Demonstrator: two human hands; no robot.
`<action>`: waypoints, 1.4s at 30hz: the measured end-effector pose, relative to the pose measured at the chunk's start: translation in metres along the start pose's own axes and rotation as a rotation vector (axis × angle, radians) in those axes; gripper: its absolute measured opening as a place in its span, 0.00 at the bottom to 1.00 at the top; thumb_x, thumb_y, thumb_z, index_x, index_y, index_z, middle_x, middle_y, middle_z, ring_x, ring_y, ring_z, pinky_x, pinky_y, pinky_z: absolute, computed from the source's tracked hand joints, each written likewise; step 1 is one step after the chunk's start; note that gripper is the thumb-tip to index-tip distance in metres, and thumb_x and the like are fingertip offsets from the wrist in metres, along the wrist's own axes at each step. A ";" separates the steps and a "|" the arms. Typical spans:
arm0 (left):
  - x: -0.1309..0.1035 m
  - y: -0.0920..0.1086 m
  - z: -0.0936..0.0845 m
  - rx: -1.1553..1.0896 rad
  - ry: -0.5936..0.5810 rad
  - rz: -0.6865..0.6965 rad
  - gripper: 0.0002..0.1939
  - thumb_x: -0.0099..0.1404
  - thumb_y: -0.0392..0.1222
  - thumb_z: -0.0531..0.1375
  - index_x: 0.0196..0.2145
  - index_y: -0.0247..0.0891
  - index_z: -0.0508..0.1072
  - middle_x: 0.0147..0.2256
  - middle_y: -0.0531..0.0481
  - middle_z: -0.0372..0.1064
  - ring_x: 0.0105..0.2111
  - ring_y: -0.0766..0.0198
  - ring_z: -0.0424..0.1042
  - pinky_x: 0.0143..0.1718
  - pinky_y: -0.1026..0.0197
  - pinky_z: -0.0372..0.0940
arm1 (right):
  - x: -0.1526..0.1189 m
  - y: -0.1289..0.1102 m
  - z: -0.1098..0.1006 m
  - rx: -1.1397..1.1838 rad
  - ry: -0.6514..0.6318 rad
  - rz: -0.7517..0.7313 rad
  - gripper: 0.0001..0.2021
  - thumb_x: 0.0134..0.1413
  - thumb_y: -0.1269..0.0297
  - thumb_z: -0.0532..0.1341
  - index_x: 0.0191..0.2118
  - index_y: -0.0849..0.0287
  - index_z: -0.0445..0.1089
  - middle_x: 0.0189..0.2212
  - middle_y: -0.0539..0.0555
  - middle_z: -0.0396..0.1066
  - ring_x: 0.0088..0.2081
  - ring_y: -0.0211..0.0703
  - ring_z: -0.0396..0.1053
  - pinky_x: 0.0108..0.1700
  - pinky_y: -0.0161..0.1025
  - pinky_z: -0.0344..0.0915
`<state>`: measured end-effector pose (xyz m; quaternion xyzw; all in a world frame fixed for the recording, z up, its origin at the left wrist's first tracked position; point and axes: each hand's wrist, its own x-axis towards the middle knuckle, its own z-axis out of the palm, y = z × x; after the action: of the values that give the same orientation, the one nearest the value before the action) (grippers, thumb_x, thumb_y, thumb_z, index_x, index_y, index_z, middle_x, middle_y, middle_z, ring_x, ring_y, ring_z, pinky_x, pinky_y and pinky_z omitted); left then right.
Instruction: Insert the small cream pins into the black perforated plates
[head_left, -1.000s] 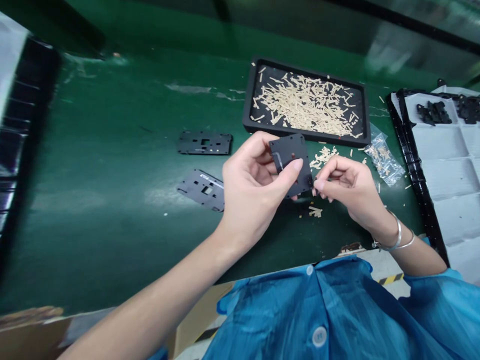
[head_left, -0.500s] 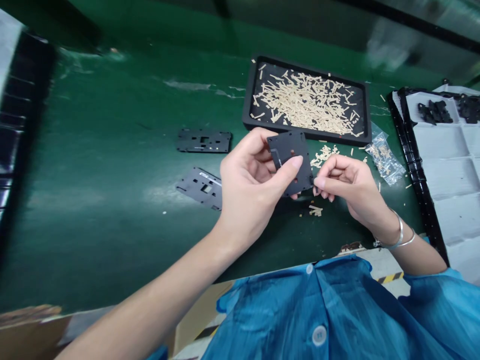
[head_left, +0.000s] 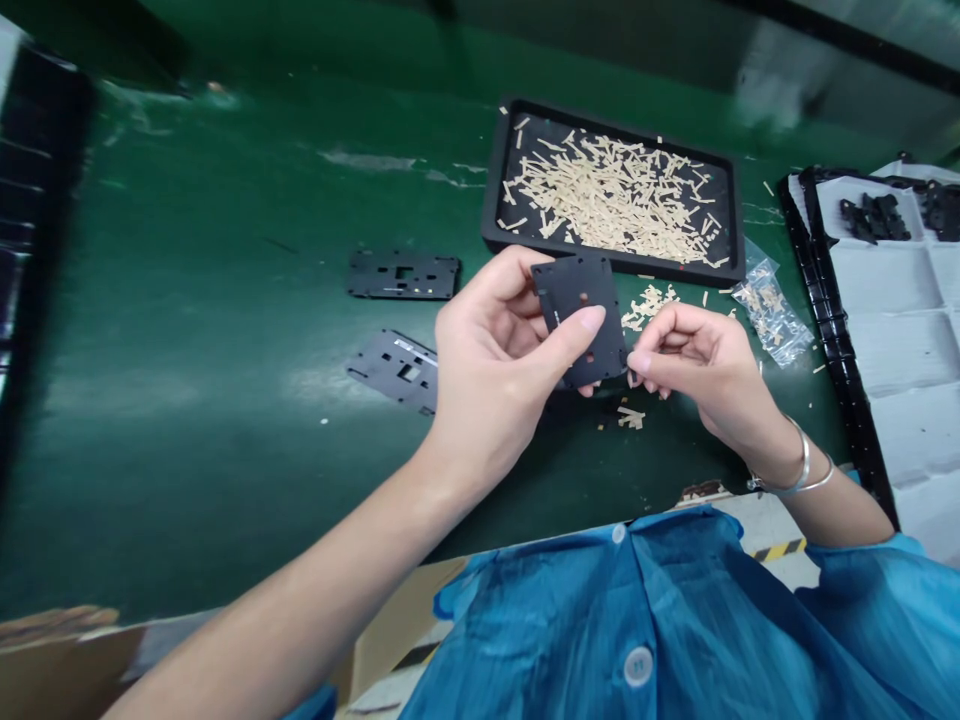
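My left hand (head_left: 495, 350) grips a flat black plastic plate (head_left: 577, 285) with small cut-outs, thumb across its face and fingers behind it. Close to the plate's lower right corner, my right hand (head_left: 694, 355) pinches thumb and forefinger together. A small dark bit shows at those fingertips, too small to name. Left of my left hand lie two similar black plates, an upper plate (head_left: 375, 275) and a lower plate (head_left: 382, 370); my hand partly covers the lower one.
Behind my hands stands a black tray (head_left: 491, 215) heaped with small cream strips (head_left: 622, 200). Loose strips (head_left: 649, 305) and a clear plastic bag (head_left: 772, 305) lie on the green table (head_left: 202, 350). A compartmented white tray (head_left: 885, 285) with black parts (head_left: 874, 218) is at right.
The view has shifted very slightly. Both hands keep nearly the same pose, the plate still in my left and my right fingertips at its corner.
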<state>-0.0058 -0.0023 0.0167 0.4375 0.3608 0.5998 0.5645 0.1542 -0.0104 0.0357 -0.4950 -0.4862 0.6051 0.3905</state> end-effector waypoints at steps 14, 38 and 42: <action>0.000 0.001 0.002 0.004 0.009 0.015 0.09 0.55 0.29 0.65 0.31 0.35 0.69 0.25 0.58 0.67 0.22 0.74 0.69 0.20 0.71 0.70 | -0.001 0.001 -0.001 -0.022 0.007 -0.018 0.10 0.41 0.68 0.71 0.23 0.61 0.69 0.20 0.46 0.68 0.21 0.29 0.62 0.20 0.28 0.53; 0.001 0.000 0.003 -0.111 0.010 -0.040 0.10 0.55 0.32 0.68 0.30 0.35 0.69 0.24 0.59 0.69 0.16 0.74 0.67 0.12 0.72 0.68 | -0.001 0.000 -0.001 -0.074 -0.041 -0.033 0.12 0.43 0.61 0.71 0.31 0.60 0.71 0.25 0.47 0.69 0.26 0.31 0.67 0.22 0.28 0.57; 0.001 0.000 0.004 -0.135 -0.007 -0.061 0.11 0.53 0.33 0.69 0.30 0.35 0.70 0.23 0.59 0.70 0.16 0.73 0.67 0.11 0.71 0.67 | -0.001 0.000 0.000 -0.067 -0.040 -0.045 0.10 0.42 0.66 0.71 0.29 0.60 0.70 0.25 0.47 0.68 0.27 0.30 0.66 0.21 0.27 0.57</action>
<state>-0.0020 -0.0015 0.0185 0.3893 0.3309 0.6036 0.6121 0.1544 -0.0119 0.0356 -0.4844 -0.5252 0.5892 0.3773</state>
